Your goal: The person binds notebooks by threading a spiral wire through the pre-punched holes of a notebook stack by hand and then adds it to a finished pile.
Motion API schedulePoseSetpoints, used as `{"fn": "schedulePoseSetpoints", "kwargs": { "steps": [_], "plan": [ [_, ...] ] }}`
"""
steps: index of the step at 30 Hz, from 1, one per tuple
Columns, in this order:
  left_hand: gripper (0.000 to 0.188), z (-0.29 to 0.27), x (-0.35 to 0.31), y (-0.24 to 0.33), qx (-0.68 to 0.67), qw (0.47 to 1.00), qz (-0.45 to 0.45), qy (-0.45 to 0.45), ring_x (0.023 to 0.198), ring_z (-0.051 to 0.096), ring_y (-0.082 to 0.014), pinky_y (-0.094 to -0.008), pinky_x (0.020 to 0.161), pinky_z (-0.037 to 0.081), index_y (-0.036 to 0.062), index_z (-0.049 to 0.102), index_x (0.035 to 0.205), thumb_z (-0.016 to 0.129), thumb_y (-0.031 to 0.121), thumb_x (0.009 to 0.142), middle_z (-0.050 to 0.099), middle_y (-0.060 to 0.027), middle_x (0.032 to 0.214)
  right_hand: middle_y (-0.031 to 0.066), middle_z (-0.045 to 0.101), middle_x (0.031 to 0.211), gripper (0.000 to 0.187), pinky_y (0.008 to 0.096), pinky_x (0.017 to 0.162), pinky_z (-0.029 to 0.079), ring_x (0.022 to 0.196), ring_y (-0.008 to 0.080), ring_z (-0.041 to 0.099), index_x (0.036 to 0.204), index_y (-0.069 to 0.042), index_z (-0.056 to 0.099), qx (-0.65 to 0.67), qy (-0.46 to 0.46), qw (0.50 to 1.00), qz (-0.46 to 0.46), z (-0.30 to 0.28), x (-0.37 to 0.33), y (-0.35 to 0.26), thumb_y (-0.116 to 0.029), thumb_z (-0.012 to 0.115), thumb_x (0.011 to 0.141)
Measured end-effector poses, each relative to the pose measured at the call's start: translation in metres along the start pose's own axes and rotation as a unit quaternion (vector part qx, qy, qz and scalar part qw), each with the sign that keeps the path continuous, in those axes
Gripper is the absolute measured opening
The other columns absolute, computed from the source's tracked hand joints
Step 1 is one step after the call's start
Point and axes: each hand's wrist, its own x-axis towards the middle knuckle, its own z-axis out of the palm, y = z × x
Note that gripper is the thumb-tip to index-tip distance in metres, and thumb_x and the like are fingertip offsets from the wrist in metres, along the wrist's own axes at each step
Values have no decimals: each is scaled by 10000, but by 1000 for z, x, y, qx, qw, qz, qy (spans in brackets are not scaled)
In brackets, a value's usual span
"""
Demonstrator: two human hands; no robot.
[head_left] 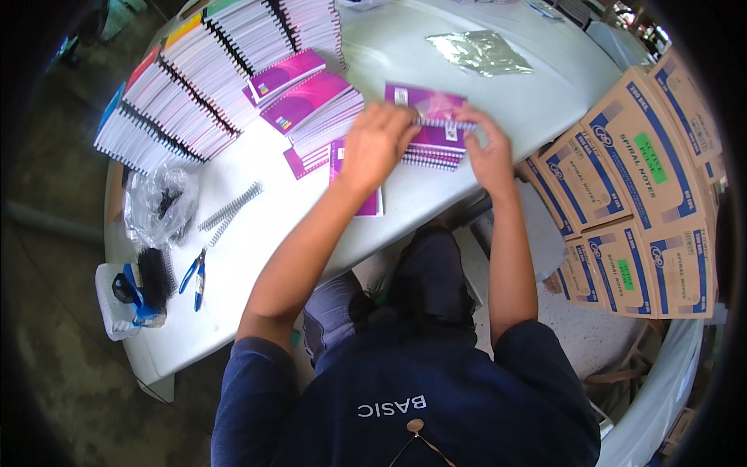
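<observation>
My left hand (378,144) is closed on the left end of a purple spiral notebook (447,133), near its coil. At the other end of the coil, my right hand (489,152) pinches with thumb and fingers. Below it is a stack of spiral-bound notebooks (433,159), coils facing me. Another purple cover (369,204) lies partly under my left wrist. To the left of my left hand are fanned-out purple notebooks (311,105), with no coil showing on the edges in view. My fingers hide part of the held coil.
Long rows of black-bound books (198,86) fill the table's far left. Loose coils (231,210), blue-handled pliers (194,280), a plastic bag of black pieces (161,204) and a white tub (117,315) lie nearer. A silvery packet (481,53) sits far right; cardboard boxes (634,148) stack beside the table.
</observation>
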Motion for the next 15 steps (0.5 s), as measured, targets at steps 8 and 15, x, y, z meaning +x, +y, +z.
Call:
{"fn": "schedulePoseSetpoints", "kwargs": {
  "steps": [8, 15],
  "plan": [
    [447, -39, -39, -10, 109, 984, -141, 23, 943, 617, -338, -409, 833, 470, 44, 514, 1219, 655, 161, 811, 653, -150, 1001, 183, 534, 1275, 498, 401, 1050, 318, 1288, 327, 401, 1247, 2, 519, -76, 100, 991, -45, 22, -65, -13, 46, 510, 751],
    [697, -48, -98, -5, -22, 867, -474, -155, 913, 608, -392, -438, 806, 463, -29, 221, 1378, 584, 195, 827, 612, -268, 1008, 118, 462, 1341, 771, 483, 1053, 261, 1286, 297, 368, 1360, -60, 396, -204, -198, 953, -100, 115, -101, -37, -362, 731, 734]
  ]
}}
